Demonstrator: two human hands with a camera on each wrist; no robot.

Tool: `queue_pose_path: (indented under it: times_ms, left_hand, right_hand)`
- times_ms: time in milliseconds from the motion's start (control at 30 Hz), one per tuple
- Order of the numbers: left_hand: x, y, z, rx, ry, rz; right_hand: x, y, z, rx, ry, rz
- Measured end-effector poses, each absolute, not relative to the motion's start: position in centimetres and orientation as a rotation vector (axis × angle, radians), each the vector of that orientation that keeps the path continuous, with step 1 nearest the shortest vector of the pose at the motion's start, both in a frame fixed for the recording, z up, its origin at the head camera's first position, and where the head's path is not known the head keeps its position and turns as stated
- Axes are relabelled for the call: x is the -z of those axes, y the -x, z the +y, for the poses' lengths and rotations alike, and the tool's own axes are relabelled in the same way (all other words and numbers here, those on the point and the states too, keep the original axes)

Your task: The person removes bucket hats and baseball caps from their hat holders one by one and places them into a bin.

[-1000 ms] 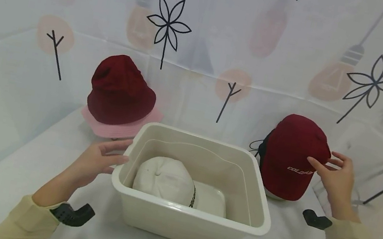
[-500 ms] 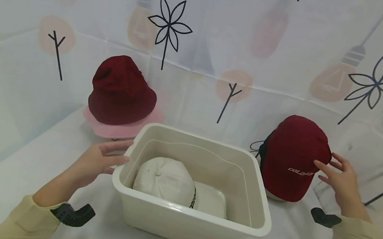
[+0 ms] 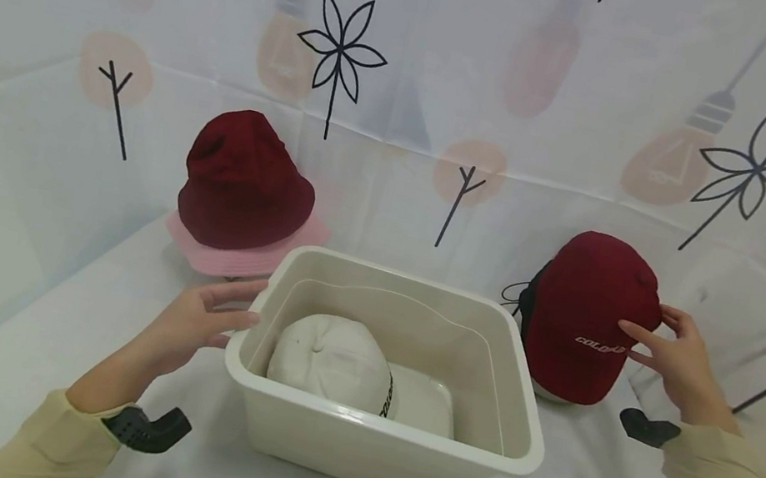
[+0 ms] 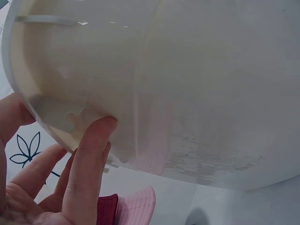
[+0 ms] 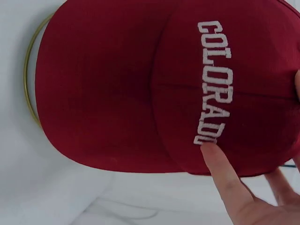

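At the back right stands a red baseball cap (image 3: 592, 308) with white COLORADO lettering, stacked over a black one with a cord. My right hand (image 3: 682, 361) pinches its side; in the right wrist view the thumb (image 5: 225, 173) lies on the front by the lettering, other fingers at the crown's far edge, partly hidden. My left hand (image 3: 189, 325) touches the left side of a cream plastic bin (image 3: 348, 449); in the left wrist view fingertips (image 4: 103, 124) lie on its outer wall and against the rim. A white baseball cap (image 3: 333, 357) lies inside.
A dark red bucket hat (image 3: 239, 190) sits on a pink hat (image 3: 250, 259) behind the bin, on the left. A printed white cloth (image 3: 412, 66) hangs behind. Everything stands on a white-covered table (image 3: 161, 473).
The right hand drew back slightly to the right from the red cap, then came in again, its thumb back on the front. The left hand and the bin hold still.
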State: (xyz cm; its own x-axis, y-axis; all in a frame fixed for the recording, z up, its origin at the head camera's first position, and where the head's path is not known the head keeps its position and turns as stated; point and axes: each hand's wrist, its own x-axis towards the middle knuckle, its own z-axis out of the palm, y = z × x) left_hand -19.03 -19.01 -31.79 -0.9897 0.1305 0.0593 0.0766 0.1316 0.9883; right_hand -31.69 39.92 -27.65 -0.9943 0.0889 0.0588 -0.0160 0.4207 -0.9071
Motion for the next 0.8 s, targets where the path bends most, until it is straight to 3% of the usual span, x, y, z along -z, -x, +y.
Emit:
queue_pose_path:
  times_ms: [400, 633, 800]
  left_hand:
    - [31.74, 18.96, -18.99, -2.025, -0.207, 2.334]
    - [31.64, 18.88, -18.98, -2.031, -0.213, 2.329]
    - [31.62, 18.92, -18.98, -2.035, -0.212, 2.323]
  right_hand:
    - [27.77, 31.83, 39.64, -1.588, 0.107, -2.520]
    - [27.79, 31.66, 40.31, -2.100, -0.039, -2.105]
    - [27.65, 31.53, 40.27, -2.185, -0.055, -2.002]
